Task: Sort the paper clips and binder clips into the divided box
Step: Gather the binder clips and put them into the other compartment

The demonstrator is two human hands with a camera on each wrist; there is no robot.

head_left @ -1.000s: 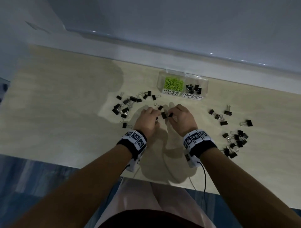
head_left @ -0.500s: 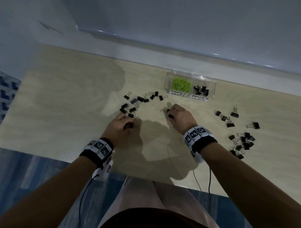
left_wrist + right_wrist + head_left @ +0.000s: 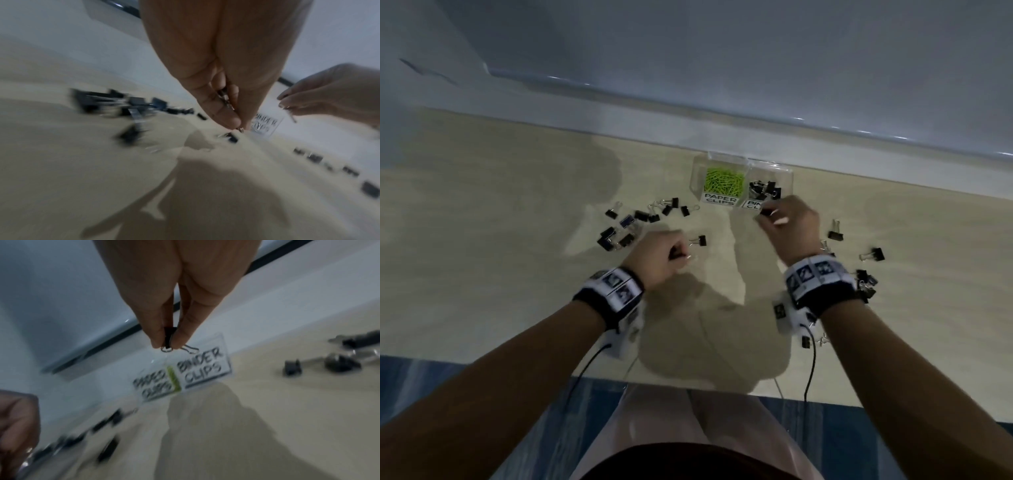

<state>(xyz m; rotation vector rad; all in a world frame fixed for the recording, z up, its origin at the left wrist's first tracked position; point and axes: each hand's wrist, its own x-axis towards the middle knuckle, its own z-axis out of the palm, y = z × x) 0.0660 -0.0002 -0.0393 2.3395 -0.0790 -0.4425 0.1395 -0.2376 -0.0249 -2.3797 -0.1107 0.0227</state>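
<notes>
In right hand: black binder clip.

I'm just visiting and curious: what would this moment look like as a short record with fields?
Right hand: pinches a black binder clip near the box's binder side
Left hand: holds a clip low over the table
Box: green paper clips in the left half, black binder clips in the right half
Table: loose binder clips lie on both sides of the hands

Green and black on pale wood

My paper clips are lime green, the binder clips black, the desk pale woodgrain; my wristbands carry black-and-white squares.
</notes>
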